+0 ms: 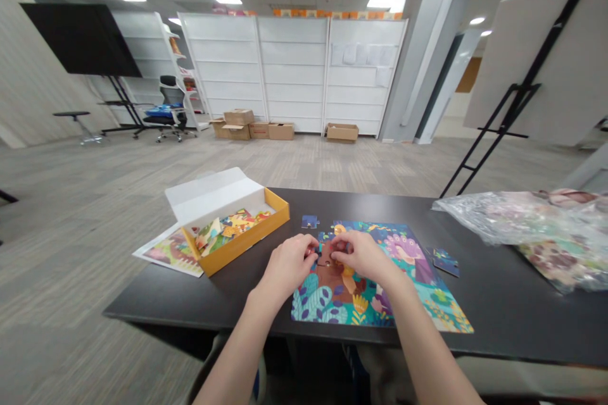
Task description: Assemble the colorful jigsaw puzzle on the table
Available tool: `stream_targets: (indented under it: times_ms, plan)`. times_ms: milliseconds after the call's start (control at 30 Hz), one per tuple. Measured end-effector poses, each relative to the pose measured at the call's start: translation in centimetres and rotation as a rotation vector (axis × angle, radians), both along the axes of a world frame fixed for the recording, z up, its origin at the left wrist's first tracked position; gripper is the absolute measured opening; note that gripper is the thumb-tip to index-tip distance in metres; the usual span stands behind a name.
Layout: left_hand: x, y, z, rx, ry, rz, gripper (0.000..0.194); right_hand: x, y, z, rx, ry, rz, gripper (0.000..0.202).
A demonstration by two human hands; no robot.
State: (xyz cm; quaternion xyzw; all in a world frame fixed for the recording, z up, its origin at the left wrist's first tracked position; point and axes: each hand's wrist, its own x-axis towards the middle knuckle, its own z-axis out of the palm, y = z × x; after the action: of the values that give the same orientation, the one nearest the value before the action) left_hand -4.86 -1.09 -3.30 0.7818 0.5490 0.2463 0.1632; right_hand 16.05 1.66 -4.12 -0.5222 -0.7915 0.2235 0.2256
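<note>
A colourful jigsaw puzzle (413,259), mostly joined, lies flat on the black table in front of me. Over its upper left part, my left hand (295,261) has its fingers closed on a small puzzle piece at the puzzle's edge. Close beside it on the right, my right hand (361,254) rests on the brown area, thumb and fingers curled together; what they hold, if anything, is hidden. One loose blue piece (310,221) lies just above the puzzle. More loose pieces (445,262) are at its right side, partly overlapping.
An open yellow box (247,242) with puzzle pieces stands at the left, its white lid raised, beside a printed sheet (173,252). Clear plastic bags (532,218) cover the table's right part. Beyond the black table (213,304) are cartons (342,132) and a board stand (508,107).
</note>
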Motion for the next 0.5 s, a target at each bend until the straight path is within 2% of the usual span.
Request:
stream_targets:
  times_ms: [200,300,400,500]
  plan:
    - [-0.2,-0.4,0.1,0.021,0.054,-0.086,0.021,-0.5,-0.2,0.1,0.038,-0.102,0.036,0.021]
    - [-0.2,-0.5,-0.1,0.056,0.086,-0.136,0.024,-0.5,-0.7,0.9,0.042,-0.096,0.063,0.021]
    - [-0.1,-0.6,-0.1,0.084,0.112,-0.151,0.025,0.9,-1.3,2.6,0.087,-0.062,-0.026,0.022]
    - [0.0,-0.5,-0.1,0.095,0.110,-0.156,0.023,4.8,-1.9,4.0,0.159,-0.023,-0.192,0.024]
